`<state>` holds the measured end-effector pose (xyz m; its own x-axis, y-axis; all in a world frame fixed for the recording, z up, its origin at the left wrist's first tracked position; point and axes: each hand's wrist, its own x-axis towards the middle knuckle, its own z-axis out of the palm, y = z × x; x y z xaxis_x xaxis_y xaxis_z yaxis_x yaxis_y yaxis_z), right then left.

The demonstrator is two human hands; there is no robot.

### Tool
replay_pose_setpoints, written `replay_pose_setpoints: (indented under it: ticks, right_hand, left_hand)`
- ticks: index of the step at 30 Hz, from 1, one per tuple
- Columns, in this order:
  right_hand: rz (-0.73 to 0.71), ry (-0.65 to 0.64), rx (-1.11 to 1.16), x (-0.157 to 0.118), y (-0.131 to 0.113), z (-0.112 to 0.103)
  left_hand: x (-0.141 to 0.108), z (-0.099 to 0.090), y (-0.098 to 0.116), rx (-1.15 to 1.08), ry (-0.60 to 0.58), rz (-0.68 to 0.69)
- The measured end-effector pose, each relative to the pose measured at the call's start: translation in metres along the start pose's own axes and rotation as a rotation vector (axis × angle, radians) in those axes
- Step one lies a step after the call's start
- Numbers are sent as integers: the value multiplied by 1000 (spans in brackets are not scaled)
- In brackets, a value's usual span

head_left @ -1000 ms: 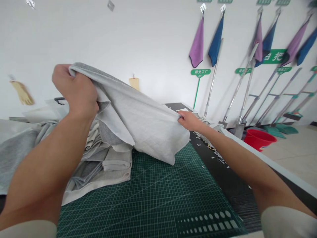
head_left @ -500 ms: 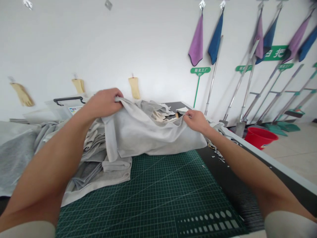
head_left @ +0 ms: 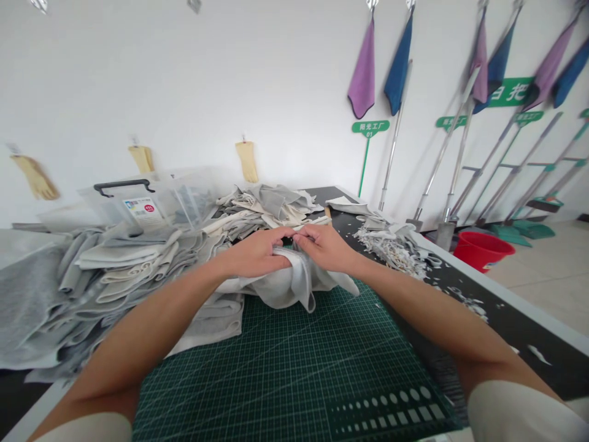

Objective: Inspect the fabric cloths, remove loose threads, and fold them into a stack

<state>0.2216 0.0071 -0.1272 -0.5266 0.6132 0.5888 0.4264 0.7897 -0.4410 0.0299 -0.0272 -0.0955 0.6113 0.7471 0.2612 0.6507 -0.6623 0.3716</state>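
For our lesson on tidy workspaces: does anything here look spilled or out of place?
Yes: pale scraps lie heaped and strewn over the black tabletop beside the green mat, looking spilled rather than gathered up.

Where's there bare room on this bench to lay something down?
The near part of the green cutting mat is bare, bordered by the held cloth ahead and the black tabletop rightward. Crowded: the left, under the fabric pile, and the right side, strewn with pale scraps.
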Motion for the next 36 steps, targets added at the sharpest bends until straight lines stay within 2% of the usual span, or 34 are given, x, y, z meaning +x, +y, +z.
replay_pose_setpoints:
  ticks: [4, 8, 11, 15, 17, 19, 21, 23, 26, 28, 30, 32, 36]
  right_hand:
    - [18, 43, 79, 2, -5, 7]
    - [49, 38, 97, -2, 3, 4]
    - [67, -53, 106, -8, 12, 1]
    - [171, -174, 67, -22, 28, -1]
    - [259, -152, 98, -29, 36, -3]
    - [328, -81, 181, -35, 44, -5]
    - [379, 33, 302, -40, 49, -7]
    - [427, 154, 418, -42, 52, -7]
    - [503, 300, 486, -43, 54, -6]
    - [541, 354, 477, -42, 55, -4]
    - [555, 390, 462, -40, 58, -4]
    - [569, 418, 454, -39, 63, -7]
    - [623, 412, 507, -36, 79, -18]
  left_hand:
    - [7, 14, 0, -2, 104, -20]
    - [8, 19, -7, -4, 189, -61]
    - [7, 18, -13, -114, 283, -82]
    - [7, 10, -25, -253, 525, -213]
    - [7, 6, -32, -270, 624, -275]
    - [7, 2, -37, -252, 659, -319]
    - [7, 1, -40, -194, 621, -348]
    - [7, 1, -43, -111, 502, -352]
    - [6, 4, -50, 21, 225, -346]
    - [4, 5, -58, 86, 15, -345]
    - [2, 3, -70, 126, -126, -338]
    - [-1, 0, -82, 147, -158, -355]
    - [-3, -8, -107, 194, 5, -490]
